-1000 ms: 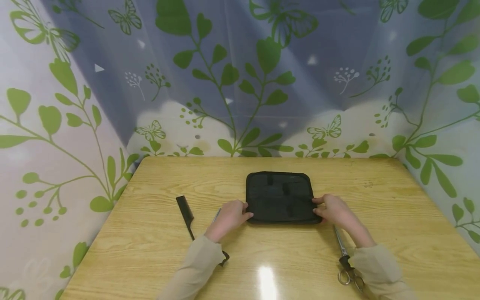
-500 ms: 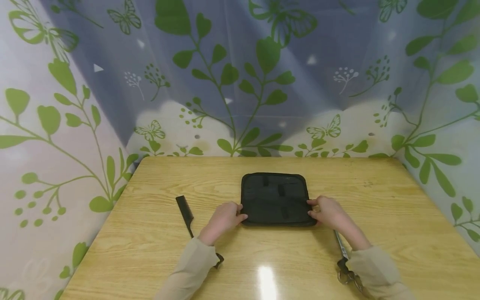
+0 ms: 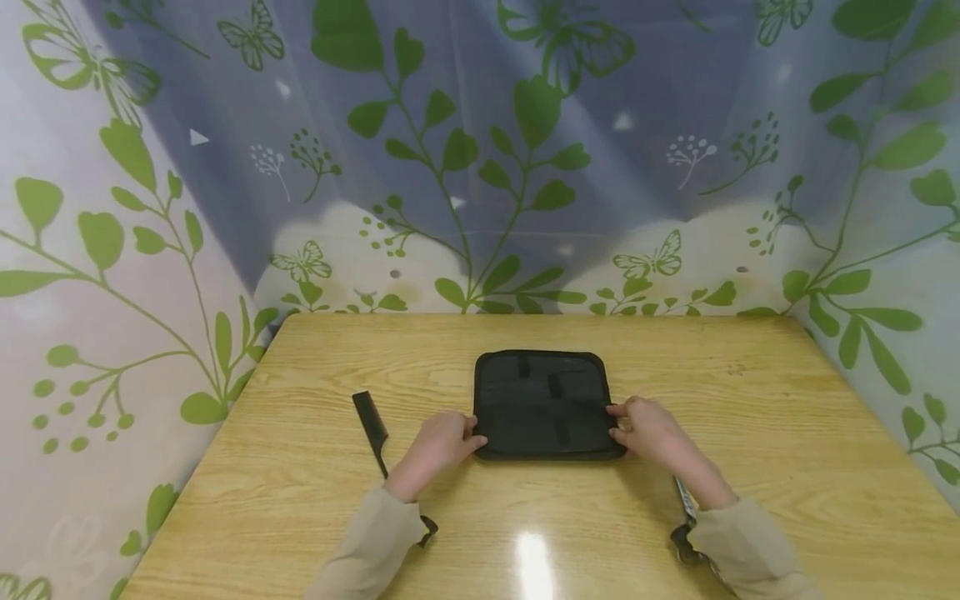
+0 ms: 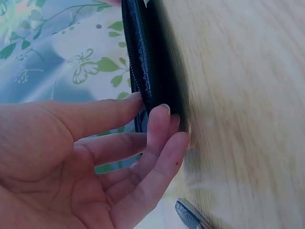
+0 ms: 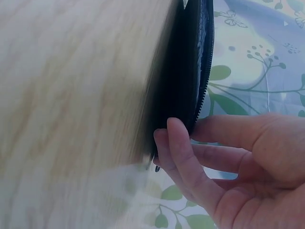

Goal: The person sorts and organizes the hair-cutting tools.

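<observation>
A flat black zippered case (image 3: 543, 404) with rounded corners lies on the wooden table, darker patches showing on its glossy upper face. My left hand (image 3: 441, 442) pinches its left edge near the front corner, thumb on top and fingers lower down. Opposite, my right hand (image 3: 651, 433) grips the right edge the same way. Both wrist views show zipper teeth along the case's rim, as on this side of the case (image 4: 138, 52) by the left thumb and this one (image 5: 198, 71) by the right. Its underside is close over the tabletop.
A black tail comb (image 3: 371, 421) lies left of the left hand, its tail end hidden by the arm. A black handle piece (image 3: 427, 530) sticks out beside the left sleeve. Scissors (image 3: 684, 533) lie partly under the right forearm. Patterned cloth (image 3: 480, 167) walls the table (image 3: 300, 358).
The case has slid left and slightly toward the person, with both hands holding its sides. The right forearm now covers more of the scissors.
</observation>
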Demonstrator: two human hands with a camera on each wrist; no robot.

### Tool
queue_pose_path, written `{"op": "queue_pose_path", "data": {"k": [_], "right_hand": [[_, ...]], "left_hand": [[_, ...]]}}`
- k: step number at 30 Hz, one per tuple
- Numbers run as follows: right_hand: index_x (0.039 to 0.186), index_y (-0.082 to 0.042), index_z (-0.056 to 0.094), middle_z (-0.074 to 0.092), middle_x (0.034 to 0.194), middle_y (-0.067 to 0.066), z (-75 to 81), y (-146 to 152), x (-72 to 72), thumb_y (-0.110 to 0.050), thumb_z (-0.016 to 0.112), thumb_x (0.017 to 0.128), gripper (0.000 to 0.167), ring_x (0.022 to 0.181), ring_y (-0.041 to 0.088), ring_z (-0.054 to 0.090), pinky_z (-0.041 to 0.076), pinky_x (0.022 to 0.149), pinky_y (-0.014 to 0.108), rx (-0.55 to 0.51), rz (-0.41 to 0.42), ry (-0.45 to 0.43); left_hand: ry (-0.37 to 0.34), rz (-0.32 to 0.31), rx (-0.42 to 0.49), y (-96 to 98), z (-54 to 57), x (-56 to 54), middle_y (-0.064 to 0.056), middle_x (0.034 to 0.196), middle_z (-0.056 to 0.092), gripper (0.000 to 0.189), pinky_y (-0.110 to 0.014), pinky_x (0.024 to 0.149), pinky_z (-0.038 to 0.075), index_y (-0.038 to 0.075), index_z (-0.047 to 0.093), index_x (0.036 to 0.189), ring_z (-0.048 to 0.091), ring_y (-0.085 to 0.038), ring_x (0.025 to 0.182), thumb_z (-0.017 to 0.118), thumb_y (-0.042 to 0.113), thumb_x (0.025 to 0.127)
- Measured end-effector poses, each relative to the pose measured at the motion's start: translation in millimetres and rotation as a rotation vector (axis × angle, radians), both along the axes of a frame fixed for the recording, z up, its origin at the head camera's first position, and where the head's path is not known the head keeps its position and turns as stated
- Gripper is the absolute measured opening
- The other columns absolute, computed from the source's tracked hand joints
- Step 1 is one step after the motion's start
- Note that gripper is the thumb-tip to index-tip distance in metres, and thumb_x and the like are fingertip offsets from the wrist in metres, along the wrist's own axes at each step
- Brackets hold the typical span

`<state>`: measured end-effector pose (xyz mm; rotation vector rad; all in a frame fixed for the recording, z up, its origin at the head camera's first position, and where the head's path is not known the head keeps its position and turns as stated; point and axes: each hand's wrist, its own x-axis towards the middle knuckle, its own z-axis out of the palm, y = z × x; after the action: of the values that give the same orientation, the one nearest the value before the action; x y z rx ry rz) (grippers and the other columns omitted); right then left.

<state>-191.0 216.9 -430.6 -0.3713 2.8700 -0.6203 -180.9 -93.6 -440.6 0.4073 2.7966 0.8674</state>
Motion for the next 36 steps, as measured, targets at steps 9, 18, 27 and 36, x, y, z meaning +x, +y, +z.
{"op": "queue_pose_path", "data": {"k": [9, 18, 27, 36], "right_hand": [[0.127, 0.011, 0.063, 0.064, 0.111, 0.024, -2.1, -5, 4.0, -0.009, 0.071, 0.093, 0.040, 0.051, 0.009, 0.056, 0.050, 0.065, 0.035, 0.036, 0.027, 0.048], [0.126, 0.012, 0.064, 0.064, 0.111, 0.025, -2.5, -7, 9.2, -0.008, 0.072, 0.092, 0.040, 0.053, 0.009, 0.054, 0.050, 0.065, 0.035, 0.020, 0.032, 0.052], [0.125, 0.012, 0.064, 0.063, 0.108, 0.023, -2.3, -11, 16.9, -0.008, 0.074, 0.091, 0.041, 0.054, 0.009, 0.056, 0.048, 0.059, 0.031, 0.022, 0.036, 0.067], [0.123, 0.014, 0.065, 0.064, 0.107, 0.024, -3.6, -12, 22.0, -0.007, 0.075, 0.090, 0.040, 0.054, 0.008, 0.053, 0.044, 0.054, 0.026, 0.023, 0.062, 0.086]], "left_hand": [[-0.014, 0.004, 0.017, -5.4, -1.5, 5.3, -0.018, 0.110, 0.074, 0.036, -0.018, 0.045, 0.027, -0.008, 0.068, 0.123, 0.030, -0.005, 0.042, 0.069, 0.018, 0.098], [0.042, -0.017, -0.023, -9.6, -3.4, 11.2, -0.021, 0.119, 0.071, 0.037, -0.019, 0.047, 0.028, -0.007, 0.068, 0.124, 0.025, -0.006, 0.044, 0.069, 0.019, 0.097], [0.081, -0.027, -0.049, -12.1, -5.2, 19.4, -0.023, 0.126, 0.067, 0.038, -0.019, 0.047, 0.027, -0.008, 0.068, 0.123, 0.025, -0.006, 0.046, 0.071, 0.018, 0.096], [0.079, -0.020, -0.044, -13.4, -2.1, 26.0, -0.023, 0.127, 0.066, 0.028, -0.018, 0.046, 0.027, -0.007, 0.073, 0.109, 0.024, -0.005, 0.044, 0.071, 0.017, 0.096]]}}
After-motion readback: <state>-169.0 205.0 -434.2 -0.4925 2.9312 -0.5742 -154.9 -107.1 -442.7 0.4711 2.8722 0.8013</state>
